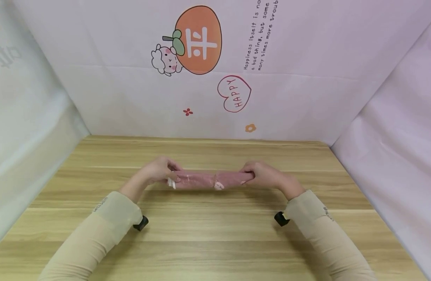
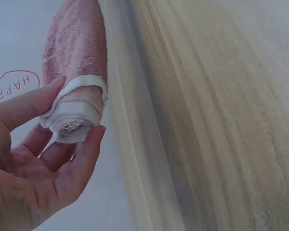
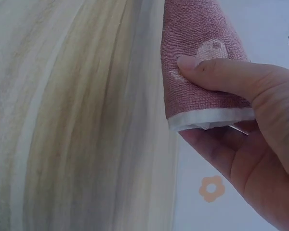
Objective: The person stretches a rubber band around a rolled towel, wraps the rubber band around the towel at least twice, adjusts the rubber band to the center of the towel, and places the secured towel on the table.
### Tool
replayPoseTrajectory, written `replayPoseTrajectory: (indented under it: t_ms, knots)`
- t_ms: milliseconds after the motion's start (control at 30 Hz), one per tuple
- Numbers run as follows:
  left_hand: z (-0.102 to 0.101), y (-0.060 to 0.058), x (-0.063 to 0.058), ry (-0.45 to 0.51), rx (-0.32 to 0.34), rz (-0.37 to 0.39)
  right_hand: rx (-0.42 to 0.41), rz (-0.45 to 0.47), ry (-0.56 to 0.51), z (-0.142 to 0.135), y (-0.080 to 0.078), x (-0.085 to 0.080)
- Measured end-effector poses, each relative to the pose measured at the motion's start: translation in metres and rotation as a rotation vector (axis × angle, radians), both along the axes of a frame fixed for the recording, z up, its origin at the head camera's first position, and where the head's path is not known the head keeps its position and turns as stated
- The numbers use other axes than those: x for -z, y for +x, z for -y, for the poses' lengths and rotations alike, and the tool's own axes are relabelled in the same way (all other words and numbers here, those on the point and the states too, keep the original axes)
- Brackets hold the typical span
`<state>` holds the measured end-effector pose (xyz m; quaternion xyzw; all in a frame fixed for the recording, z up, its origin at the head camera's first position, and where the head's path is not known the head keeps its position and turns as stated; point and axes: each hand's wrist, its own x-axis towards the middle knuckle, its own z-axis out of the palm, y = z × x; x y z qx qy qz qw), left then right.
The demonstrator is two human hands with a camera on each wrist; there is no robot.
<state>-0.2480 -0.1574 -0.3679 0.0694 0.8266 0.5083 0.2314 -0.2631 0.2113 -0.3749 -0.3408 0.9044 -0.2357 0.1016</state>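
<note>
A pink towel (image 1: 197, 180), rolled into a long tube with white edging, stretches sideways between both hands over the wooden table. At its left end, my left hand (image 1: 161, 170) grips the roll; the left wrist view shows the thumb and fingers round the white-edged, coiled end of the towel (image 2: 77, 53). My right hand (image 1: 264, 174) holds the opposite end. In the right wrist view, that hand's thumb (image 3: 197, 70) presses on the towel (image 3: 197, 24) near a pale printed patch, with the other fingers underneath, partly hidden. A small white patch shows mid-roll in the head view.
The wood-grain table (image 1: 208, 234) spreads below and around the hands. A white printed sheet (image 1: 131, 97) rises along its back edge, and plain white sheets stand at the left (image 1: 25, 117) and right (image 1: 394, 117). Black wrist devices (image 1: 141, 223) hang under the sleeves.
</note>
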Motion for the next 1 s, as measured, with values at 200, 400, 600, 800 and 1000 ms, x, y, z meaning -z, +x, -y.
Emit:
replayPoseTrajectory:
  t_ms: [200,400,600,800,1000]
  knots:
    - [-0.002,-0.002,0.004,-0.032,0.035,-0.015,-0.010,0.040,0.035,-0.002,-0.001,0.004]
    - [-0.003,-0.005,0.010,-0.118,0.080,-0.037,-0.003,0.184,0.060,-0.006,-0.004,0.006]
    - [-0.002,-0.006,0.011,-0.151,0.099,-0.059,-0.007,0.253,0.070,-0.009,-0.006,0.006]
    - [-0.003,-0.006,0.013,-0.185,0.137,-0.113,-0.035,0.279,0.059,-0.008,-0.008,0.007]
    - [-0.004,-0.006,0.015,-0.189,0.142,-0.120,-0.027,0.270,0.074,-0.007,-0.007,0.008]
